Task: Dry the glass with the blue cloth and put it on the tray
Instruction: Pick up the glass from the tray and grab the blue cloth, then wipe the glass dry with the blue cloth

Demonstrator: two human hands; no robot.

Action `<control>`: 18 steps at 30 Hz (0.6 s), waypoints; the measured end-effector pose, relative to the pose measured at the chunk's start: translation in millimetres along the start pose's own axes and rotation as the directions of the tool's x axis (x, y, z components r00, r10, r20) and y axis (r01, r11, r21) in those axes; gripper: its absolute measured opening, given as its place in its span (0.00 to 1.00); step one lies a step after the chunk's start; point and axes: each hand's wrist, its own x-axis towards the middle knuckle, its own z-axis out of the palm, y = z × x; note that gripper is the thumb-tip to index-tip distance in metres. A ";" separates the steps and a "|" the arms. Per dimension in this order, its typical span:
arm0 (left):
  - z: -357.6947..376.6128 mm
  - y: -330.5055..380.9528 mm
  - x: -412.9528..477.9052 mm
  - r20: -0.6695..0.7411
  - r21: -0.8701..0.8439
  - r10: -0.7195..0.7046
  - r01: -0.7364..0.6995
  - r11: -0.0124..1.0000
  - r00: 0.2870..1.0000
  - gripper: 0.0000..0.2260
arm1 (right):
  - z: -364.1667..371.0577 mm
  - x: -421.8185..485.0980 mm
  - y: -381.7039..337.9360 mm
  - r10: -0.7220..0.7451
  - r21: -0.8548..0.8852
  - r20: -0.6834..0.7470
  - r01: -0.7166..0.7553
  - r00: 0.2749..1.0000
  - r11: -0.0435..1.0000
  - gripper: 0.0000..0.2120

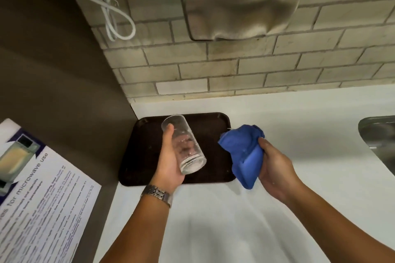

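My left hand (170,165) grips a clear drinking glass (184,145), tilted with its mouth pointing away from me and its base toward me, above the dark brown tray (213,168). My right hand (275,166) holds a bunched blue cloth (243,153) over the tray's right edge. Cloth and glass are apart, with a gap of tray showing between them. The tray lies flat on the white counter against the tiled wall corner and has nothing resting on it.
A steel hand dryer (241,0) hangs on the tiled wall above the tray. A sink (380,141) edge shows at the far right. A dark side panel carries a printed microwave notice (40,203) at left. A white cable (109,4) loops at upper left.
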 end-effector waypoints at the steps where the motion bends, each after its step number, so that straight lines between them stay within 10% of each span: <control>1: 5.8 -2.4 -5.0 0.010 -0.032 -0.030 0.030 0.999 0.999 0.26 | 9.1 -0.6 -2.8 -0.025 -0.021 0.036 0.026 0.999 0.999 0.19; 14: 39.9 -1.3 -41.4 0.185 0.133 -0.100 0.076 0.988 0.978 0.31 | 86.4 -33.8 -6.3 -0.182 -0.376 0.349 0.315 0.919 0.871 0.21; 18: 44.3 1.1 -43.2 0.136 0.111 -0.098 0.083 0.990 0.986 0.37 | 82.5 -45.7 -4.6 -0.309 -0.551 0.455 0.537 0.835 0.639 0.19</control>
